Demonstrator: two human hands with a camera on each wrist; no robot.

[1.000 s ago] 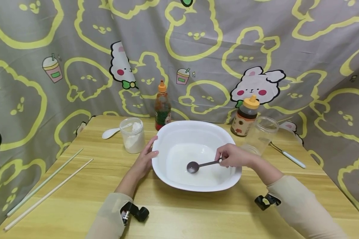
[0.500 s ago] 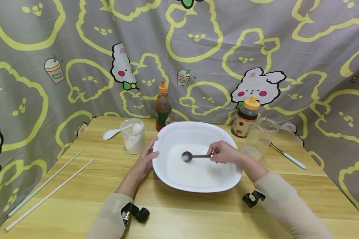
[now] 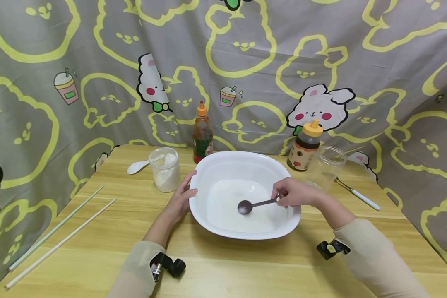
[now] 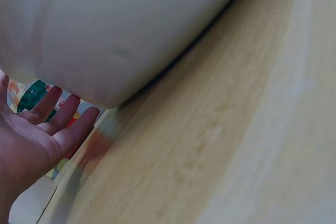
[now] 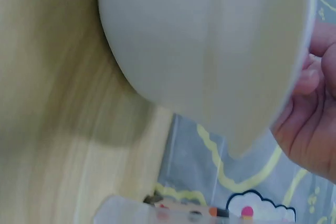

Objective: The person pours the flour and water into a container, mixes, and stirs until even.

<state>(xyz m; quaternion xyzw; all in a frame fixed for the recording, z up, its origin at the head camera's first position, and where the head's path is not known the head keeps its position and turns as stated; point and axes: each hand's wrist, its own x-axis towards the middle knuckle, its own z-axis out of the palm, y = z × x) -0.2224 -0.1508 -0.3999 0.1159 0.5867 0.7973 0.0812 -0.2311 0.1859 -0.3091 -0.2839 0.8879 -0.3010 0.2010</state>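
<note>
In the head view my right hand (image 3: pixel 294 192) grips the handle of a dark long-handled spoon (image 3: pixel 245 207) inside a white oval basin (image 3: pixel 242 157). A little white stuff shows in the spoon's bowl, which is down at the whitish contents (image 3: pixel 223 203) in the basin. My left hand (image 3: pixel 179 199) steadies the basin's left side, thumb and a finger at the rim. The left wrist view shows its fingers (image 4: pixel 68 111) fairly straight along the outer wall. Seen from the right wrist, the curled fingers (image 5: pixel 307 80) are above the rim; the basin wall (image 5: pixel 199 45) hides the spoon.
Behind the basin stand a red sauce bottle (image 3: pixel 203 140) and a dark-filled squeeze bottle (image 3: pixel 304 147). A jar of white powder (image 3: pixel 166 176) and white spoon (image 3: pixel 137 167) are left; a clear jar (image 3: pixel 322 169) and light-handled utensil (image 3: pixel 365 199) are right. Two sticks (image 3: pixel 59 244) lie far left.
My right hand has carried the spoon left and away from me inside the basin, then back right and nearer. The left hand and basin have stayed put.
</note>
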